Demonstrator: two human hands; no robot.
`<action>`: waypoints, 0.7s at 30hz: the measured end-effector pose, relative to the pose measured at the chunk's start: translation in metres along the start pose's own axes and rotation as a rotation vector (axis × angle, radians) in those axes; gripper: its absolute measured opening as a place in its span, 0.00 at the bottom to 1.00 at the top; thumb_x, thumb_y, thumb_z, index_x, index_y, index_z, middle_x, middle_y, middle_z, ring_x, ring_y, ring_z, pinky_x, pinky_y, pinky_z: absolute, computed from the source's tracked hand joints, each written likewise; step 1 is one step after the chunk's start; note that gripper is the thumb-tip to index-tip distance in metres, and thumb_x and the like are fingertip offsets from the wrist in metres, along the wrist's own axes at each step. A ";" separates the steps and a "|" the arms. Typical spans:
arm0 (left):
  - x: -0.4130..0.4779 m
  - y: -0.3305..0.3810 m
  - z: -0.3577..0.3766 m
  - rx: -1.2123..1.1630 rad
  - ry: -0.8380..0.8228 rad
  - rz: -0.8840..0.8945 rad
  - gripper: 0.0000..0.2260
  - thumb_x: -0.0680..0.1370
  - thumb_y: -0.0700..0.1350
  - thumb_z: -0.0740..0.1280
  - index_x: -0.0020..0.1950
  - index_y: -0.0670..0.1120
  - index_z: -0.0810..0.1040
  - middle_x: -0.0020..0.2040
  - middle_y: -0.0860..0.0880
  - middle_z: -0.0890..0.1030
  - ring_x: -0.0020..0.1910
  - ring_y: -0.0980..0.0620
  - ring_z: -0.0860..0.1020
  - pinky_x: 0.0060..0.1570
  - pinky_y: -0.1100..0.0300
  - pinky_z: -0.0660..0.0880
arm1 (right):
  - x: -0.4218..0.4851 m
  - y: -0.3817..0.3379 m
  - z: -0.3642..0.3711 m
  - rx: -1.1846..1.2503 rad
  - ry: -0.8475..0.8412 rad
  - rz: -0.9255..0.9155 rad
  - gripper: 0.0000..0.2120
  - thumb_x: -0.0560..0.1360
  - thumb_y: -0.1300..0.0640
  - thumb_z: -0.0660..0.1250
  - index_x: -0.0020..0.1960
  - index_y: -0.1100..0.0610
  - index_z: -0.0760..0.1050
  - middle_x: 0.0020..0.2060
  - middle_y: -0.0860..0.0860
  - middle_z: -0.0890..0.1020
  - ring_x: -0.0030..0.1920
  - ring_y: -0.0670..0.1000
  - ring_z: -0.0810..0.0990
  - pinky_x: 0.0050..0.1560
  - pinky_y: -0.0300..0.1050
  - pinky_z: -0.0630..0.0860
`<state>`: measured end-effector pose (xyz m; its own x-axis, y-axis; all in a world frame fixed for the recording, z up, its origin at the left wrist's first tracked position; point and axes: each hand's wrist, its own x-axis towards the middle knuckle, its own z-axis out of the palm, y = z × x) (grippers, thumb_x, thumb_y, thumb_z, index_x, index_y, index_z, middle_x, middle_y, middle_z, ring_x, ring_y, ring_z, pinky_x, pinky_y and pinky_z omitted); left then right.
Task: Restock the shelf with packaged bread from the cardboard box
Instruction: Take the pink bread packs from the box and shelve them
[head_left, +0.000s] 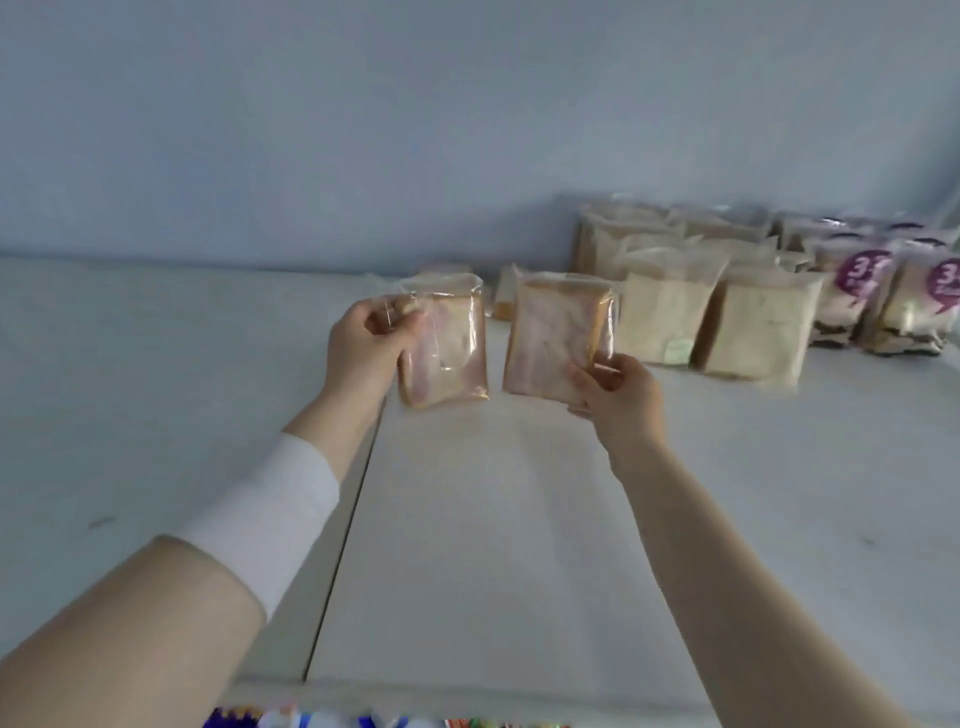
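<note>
Two clear-wrapped packs of sliced bread are held upright over the white shelf (467, 519). My left hand (369, 348) grips the left pack (449, 348) by its upper left edge. My right hand (618, 395) pinches the right pack (553, 338) at its lower right corner. The packs are side by side with a small gap between them. No cardboard box shows in this view.
Several tan bread packs (670, 306) stand in rows at the back right, against the pale wall (363, 130). Packs with purple round labels (909, 296) stand at the far right. A seam (343, 540) runs down the shelf. Colourful goods (363, 719) peek below the front edge.
</note>
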<state>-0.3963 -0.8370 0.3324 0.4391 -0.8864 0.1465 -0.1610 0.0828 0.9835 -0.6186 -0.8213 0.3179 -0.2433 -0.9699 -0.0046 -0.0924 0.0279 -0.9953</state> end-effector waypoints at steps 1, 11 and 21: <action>0.020 -0.004 0.009 0.014 0.021 -0.015 0.15 0.71 0.43 0.73 0.55 0.42 0.76 0.50 0.43 0.81 0.48 0.46 0.80 0.53 0.47 0.77 | 0.021 0.000 0.012 -0.021 0.004 -0.001 0.18 0.71 0.59 0.71 0.57 0.63 0.73 0.46 0.56 0.80 0.43 0.54 0.78 0.48 0.54 0.80; 0.113 -0.042 0.066 0.439 0.108 -0.009 0.21 0.72 0.53 0.70 0.58 0.41 0.75 0.56 0.41 0.79 0.59 0.42 0.75 0.59 0.54 0.69 | 0.108 0.020 0.064 -0.561 0.203 -0.018 0.22 0.75 0.49 0.64 0.62 0.63 0.71 0.61 0.61 0.72 0.63 0.61 0.69 0.63 0.48 0.62; 0.031 0.001 0.053 0.689 -0.083 0.409 0.21 0.74 0.48 0.67 0.64 0.40 0.69 0.63 0.38 0.71 0.64 0.39 0.66 0.61 0.50 0.60 | 0.009 -0.009 0.025 -0.784 0.179 -0.194 0.30 0.76 0.51 0.64 0.73 0.55 0.55 0.68 0.55 0.66 0.69 0.55 0.63 0.67 0.47 0.61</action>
<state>-0.4297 -0.8890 0.3322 0.1647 -0.8798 0.4459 -0.8159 0.1325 0.5628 -0.5960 -0.8367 0.3246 -0.2975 -0.9237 0.2414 -0.7790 0.0887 -0.6207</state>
